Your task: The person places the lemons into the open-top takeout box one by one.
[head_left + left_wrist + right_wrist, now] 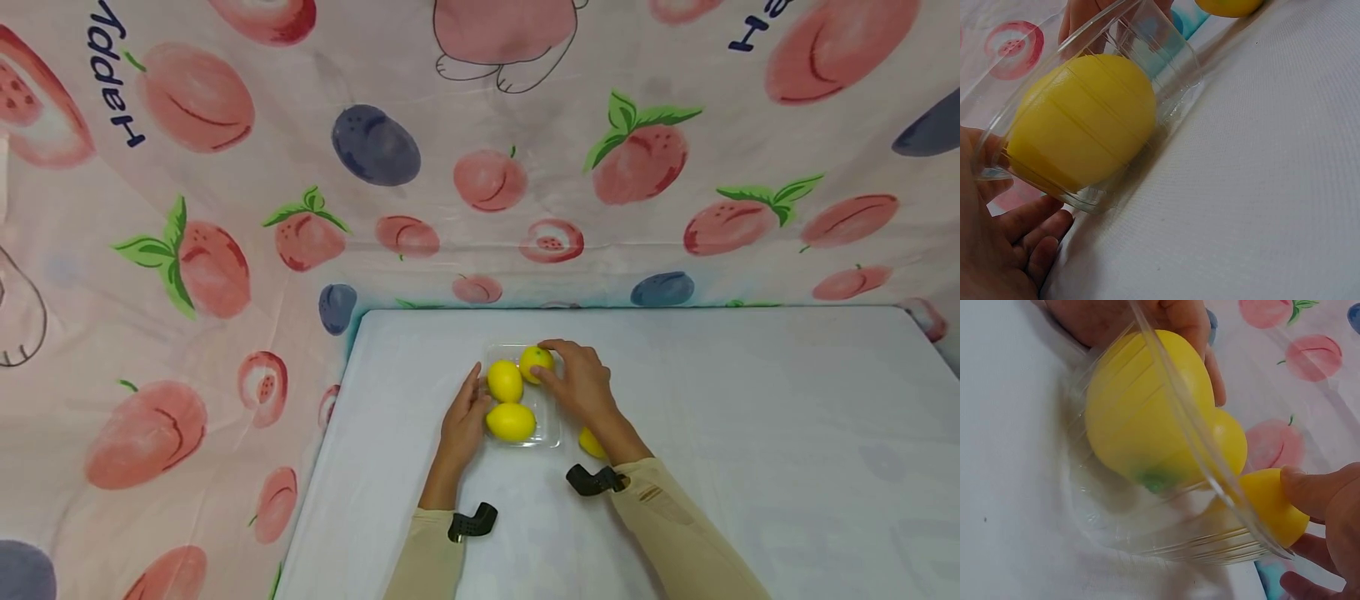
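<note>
A clear plastic container [551,429] holds two yellow lemons, one [506,381] behind the other [512,422]. My right hand [585,379] pinches a third lemon [1272,506] between thumb and fingers at the container's back right corner. In the right wrist view that lemon is at the rim, partly seen through the clear wall. My left hand [461,425] touches the container's left side with its fingers fairly straight. Through the wall in the left wrist view, the nearest lemon [1085,125] fills much of the container.
Another lemon [590,443] lies on the white tabletop [750,433], right of the container and partly hidden by my right forearm. A fruit-printed cloth [420,275] hangs behind the table and along its left side. Both wrists wear black camera mounts [474,522].
</note>
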`<state>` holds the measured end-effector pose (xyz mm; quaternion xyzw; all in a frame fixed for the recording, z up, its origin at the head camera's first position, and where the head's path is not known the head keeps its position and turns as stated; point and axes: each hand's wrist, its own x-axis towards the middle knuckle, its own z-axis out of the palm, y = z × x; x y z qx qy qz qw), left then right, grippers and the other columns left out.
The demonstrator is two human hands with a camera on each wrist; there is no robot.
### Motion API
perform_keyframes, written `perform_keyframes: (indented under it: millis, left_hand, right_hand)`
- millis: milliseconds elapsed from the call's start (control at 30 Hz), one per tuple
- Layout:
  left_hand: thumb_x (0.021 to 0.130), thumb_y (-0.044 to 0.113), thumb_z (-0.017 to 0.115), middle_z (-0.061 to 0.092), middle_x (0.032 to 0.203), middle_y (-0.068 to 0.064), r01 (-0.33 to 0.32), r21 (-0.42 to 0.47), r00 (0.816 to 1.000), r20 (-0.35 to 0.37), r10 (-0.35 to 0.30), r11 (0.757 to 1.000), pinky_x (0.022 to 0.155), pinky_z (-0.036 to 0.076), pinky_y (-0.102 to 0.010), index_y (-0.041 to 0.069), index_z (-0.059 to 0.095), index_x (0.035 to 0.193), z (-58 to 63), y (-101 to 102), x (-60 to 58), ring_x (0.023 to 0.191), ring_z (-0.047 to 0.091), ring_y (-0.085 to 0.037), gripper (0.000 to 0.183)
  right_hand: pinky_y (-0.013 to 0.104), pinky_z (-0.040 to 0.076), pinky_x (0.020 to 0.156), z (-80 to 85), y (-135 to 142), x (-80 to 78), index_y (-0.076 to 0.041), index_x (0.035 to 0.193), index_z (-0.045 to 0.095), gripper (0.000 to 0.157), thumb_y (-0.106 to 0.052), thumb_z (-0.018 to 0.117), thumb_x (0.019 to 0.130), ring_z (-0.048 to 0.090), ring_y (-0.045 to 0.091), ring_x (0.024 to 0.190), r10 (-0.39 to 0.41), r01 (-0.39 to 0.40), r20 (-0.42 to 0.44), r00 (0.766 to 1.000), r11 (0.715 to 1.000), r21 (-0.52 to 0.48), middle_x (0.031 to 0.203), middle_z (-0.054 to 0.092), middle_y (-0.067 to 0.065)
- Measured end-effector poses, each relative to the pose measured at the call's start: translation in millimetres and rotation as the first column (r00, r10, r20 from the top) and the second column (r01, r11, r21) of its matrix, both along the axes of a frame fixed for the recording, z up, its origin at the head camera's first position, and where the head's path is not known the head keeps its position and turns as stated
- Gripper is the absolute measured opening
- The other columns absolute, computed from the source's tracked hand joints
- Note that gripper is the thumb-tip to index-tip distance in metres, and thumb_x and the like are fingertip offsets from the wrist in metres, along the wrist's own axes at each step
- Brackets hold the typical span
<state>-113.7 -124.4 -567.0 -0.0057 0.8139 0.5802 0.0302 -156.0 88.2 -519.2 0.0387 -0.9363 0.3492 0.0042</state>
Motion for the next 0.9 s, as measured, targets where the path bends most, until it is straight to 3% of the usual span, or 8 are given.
perform_keyframes:
  millis: [233, 500, 900]
  left_hand:
    - [0.106, 0.027, 0.047, 0.053, 0.152, 0.000, -0.003, 0.001, 1.000, 0.014, 0.003, 1.000, 0.118, 0.036, -0.052, 0.039, 0.032, 0.159, 2.5, 0, -0.2, 0.137, 0.051, -0.023, 0.057]
    - [0.106, 0.027, 0.047, 0.053, 0.152, 0.001, -0.004, 0.003, 1.000, 0.018, 0.004, 1.000, 0.118, 0.036, -0.051, 0.037, 0.032, 0.160, 3.0, 1, 0.1, 0.136, 0.051, -0.023, 0.057]
    - [0.106, 0.029, 0.046, 0.053, 0.151, 0.003, -0.021, -0.005, 1.000, 0.019, 0.022, 1.000, 0.118, 0.036, -0.052, 0.039, 0.032, 0.159, 2.0, 4, -2.3, 0.137, 0.051, -0.022, 0.056]
  right_hand:
    - [0.065, 0.038, 0.107, 5.9, 3, 3.7, -0.019, 0.140, 0.060, 0.052, -0.040, 0.072, 0.094, 0.051, 0.037, 0.129, 0.005, -0.005, -0.001, 1.000, 0.999, -0.043, 0.144, 0.059, 0.011]
    - [0.053, 0.048, 0.104, 15.8, 16, 5.1, -0.017, 0.148, 0.048, 0.060, -0.035, 0.072, 0.096, 0.058, 0.032, 0.122, 0.036, -0.040, -0.029, 0.999, 0.989, -0.143, 0.143, 0.060, 0.009]
    - [0.051, 0.053, 0.099, 22.7, 52, 11.0, -0.018, 0.150, 0.039, 0.065, -0.048, 0.064, 0.098, 0.062, 0.029, 0.116, 0.087, -0.074, 0.058, 0.995, 0.977, -0.199, 0.141, 0.061, 0.008]
